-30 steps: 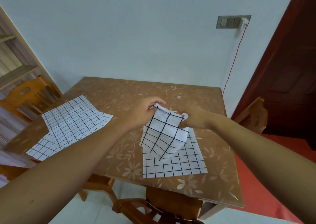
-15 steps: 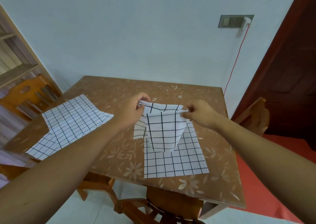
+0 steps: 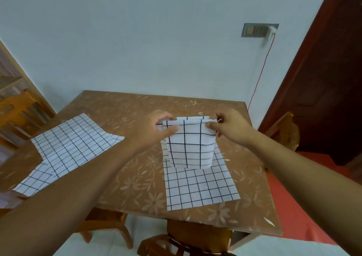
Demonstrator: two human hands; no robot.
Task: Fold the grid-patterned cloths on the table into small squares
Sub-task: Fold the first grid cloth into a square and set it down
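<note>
Pale wall behind; brown table [image 3: 137, 107] with a floral-print cover, wooden chairs at its left, right and near sides.

Folded cloth [image 3: 189, 144], white with black grid, held up above the table's middle-right area. Top edge runs left to right, roughly level; the cloth hangs straight down from it, long axis about vertical, broad face toward the camera. Its lower edge hangs over the far end of a flat cloth [image 3: 199, 189] lying on the table; contact between the two cannot be told.

Left hand [image 3: 156, 128]: thumb and fingers pinched on the folded cloth's top left corner. Right hand [image 3: 229, 124]: pinched on the top right corner. Top edge looks taut between them.

Flat cloth: long axis runs from the near table edge away from the person.

Third, larger cloth [image 3: 68, 150], spread open on the table's left side, near corner overhanging the edge, well apart from both hands.
</note>
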